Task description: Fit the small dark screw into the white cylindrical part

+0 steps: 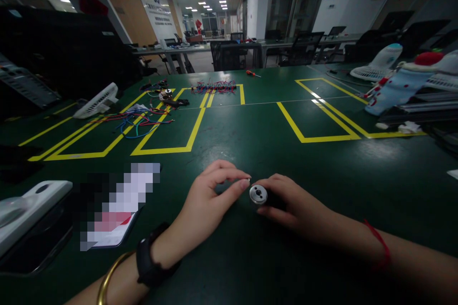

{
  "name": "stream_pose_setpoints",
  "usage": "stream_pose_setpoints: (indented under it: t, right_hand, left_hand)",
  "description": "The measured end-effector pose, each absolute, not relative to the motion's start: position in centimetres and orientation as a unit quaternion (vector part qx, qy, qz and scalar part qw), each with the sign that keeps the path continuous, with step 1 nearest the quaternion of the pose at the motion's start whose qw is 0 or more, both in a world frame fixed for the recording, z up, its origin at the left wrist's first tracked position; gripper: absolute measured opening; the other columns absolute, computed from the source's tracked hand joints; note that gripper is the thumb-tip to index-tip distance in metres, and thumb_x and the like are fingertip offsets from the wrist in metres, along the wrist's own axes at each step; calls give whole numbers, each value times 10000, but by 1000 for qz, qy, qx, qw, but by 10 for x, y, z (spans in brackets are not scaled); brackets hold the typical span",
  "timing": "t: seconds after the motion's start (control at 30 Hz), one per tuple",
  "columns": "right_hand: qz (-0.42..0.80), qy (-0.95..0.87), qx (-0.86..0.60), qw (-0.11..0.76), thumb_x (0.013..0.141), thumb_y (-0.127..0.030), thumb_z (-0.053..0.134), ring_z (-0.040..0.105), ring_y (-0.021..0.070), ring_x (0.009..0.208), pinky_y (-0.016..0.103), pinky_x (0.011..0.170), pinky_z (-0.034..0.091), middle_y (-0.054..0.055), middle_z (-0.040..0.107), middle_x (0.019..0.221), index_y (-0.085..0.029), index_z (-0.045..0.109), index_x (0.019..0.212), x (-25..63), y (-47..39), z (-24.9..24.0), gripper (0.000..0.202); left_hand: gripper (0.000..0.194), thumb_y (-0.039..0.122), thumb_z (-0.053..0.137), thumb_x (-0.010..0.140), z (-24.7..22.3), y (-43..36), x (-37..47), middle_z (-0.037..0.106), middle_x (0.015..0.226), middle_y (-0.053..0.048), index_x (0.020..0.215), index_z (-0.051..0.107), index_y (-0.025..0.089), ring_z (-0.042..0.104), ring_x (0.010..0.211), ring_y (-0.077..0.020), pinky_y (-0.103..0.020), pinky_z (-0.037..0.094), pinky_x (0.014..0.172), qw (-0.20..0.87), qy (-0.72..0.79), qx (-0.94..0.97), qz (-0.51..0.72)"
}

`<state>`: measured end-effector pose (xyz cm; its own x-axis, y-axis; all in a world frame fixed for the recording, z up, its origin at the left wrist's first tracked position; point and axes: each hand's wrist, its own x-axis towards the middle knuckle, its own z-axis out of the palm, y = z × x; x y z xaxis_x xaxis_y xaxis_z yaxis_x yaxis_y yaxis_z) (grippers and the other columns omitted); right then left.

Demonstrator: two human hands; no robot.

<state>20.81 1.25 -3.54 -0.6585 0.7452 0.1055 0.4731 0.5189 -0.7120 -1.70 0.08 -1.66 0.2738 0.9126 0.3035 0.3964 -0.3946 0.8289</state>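
My right hand (286,200) is closed around what looks like a small cylindrical motor (258,194). The motor's round silver face, with dark holes in it, points toward me, and its body is mostly hidden in shadow and by the hand. Just left of it, my left hand (218,188) pinches a tiny shiny metal piece (249,180) between thumb and forefinger. That piece is too small to tell its kind. A narrow gap separates the left fingertips from the motor's rim. Both hands are low over the green tabletop (243,143).
A phone (121,228) with a blurred screen lies left of my left wrist, beside a white device (36,205). Farther back are loose wires (143,121), a wire bundle (214,87), a small fan (96,100) and an orange screwdriver (250,73). A blue cup-like object (393,88) stands at right.
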Motion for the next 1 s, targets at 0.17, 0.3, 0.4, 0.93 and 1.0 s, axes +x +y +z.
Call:
stream_pose_setpoints:
  t: [0.17,0.3,0.4,0.93,1.0]
  right_hand:
    - [342,-845,-359,199,863,-274,650,550,196,982,353,860,431,17,619,1099,-275,550,1203,209,13,-36,354]
    - [340,-845,-361,199,867,-266,642,552,193,972,353,861,430,18,620,1095,-268,549,1207,209,13,-36,352]
    - [342,-844,-363,197,864,-269,644,552,197,978,354,863,432,22,617,1100,-266,550,1204,209,13,-36,353]
    - [356,-837,-368,190,871,-279,636,559,198,998,359,888,444,29,610,1121,-278,551,1224,212,12,-33,364]
    - [358,-837,-368,189,871,-278,636,559,199,999,360,889,444,30,611,1123,-277,553,1225,212,12,-32,364]
  left_hand:
    - [113,226,678,872,-33,8,-39,579,1020,-20,939,746,286,546,1004,-203,-341,412,892,316,429,793,296]
    - [138,252,715,846,-45,11,-43,580,1063,-8,946,749,343,522,1034,-217,-376,385,919,266,420,830,252]
    - [147,267,726,836,-48,11,-41,585,1076,-2,944,748,364,518,1034,-223,-389,378,918,236,429,841,232]
    - [267,326,508,956,-45,18,-49,683,1051,-48,1188,592,222,642,999,-220,-359,491,866,393,532,650,374]
    - [252,327,515,950,-46,19,-48,685,1034,-44,1162,596,218,644,999,-218,-352,494,866,396,535,643,379]
